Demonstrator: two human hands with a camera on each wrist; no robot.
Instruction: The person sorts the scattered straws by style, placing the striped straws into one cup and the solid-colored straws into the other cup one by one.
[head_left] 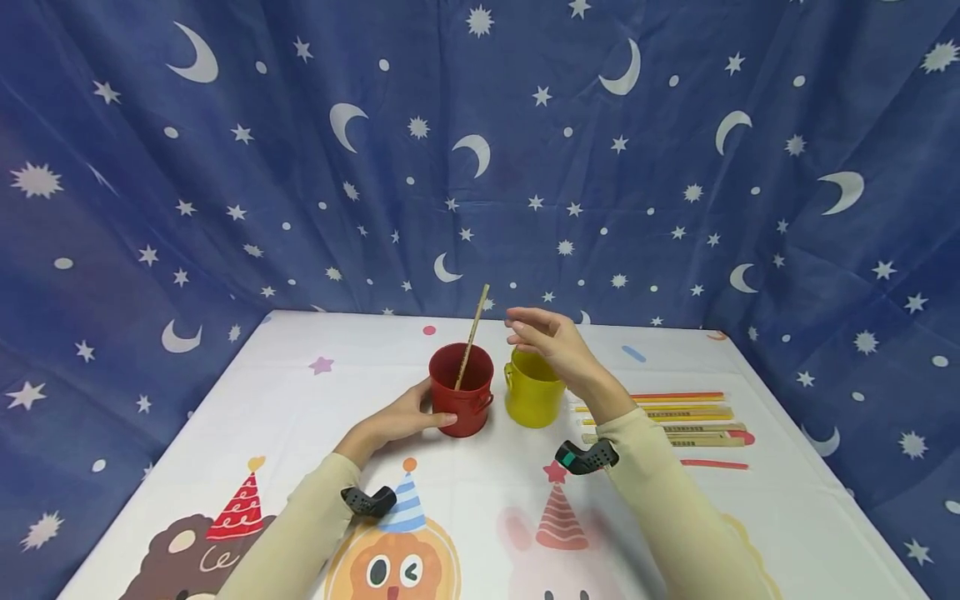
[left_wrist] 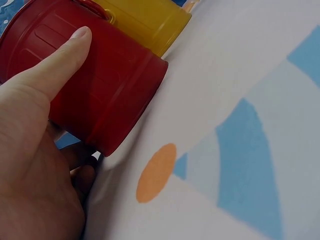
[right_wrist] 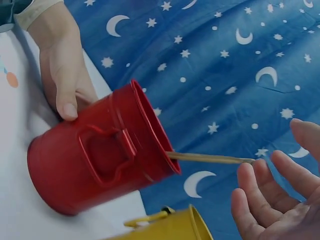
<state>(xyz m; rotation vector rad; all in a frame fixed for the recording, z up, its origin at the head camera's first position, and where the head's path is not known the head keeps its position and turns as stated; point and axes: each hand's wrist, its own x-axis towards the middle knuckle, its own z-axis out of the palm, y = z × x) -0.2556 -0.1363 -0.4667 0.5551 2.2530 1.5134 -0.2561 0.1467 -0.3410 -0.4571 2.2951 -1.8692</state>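
Observation:
A red bucket (head_left: 462, 400) stands upright on the table, a thin wooden stick (head_left: 472, 335) leaning in it with its upper end above the rim. My left hand (head_left: 397, 425) holds the bucket from the left; its thumb lies along the near side, while the other fingers are partly hidden behind. Just to the right is a yellow bucket (head_left: 534, 400). Over that one hovers my right hand (head_left: 551, 337), fingers loosely bent and holding nothing. In the right wrist view, the right fingertips (right_wrist: 245, 175) appear close to the stick's upper end, thumb apart.
Right of the yellow bucket, several thin sticks (head_left: 667, 412) lie in a row, red, yellow and wooden. One red stick (head_left: 716, 464) lies nearer the front. A printed white cloth (head_left: 360, 342) covers the table; a blue star curtain (head_left: 480, 208) hangs behind it.

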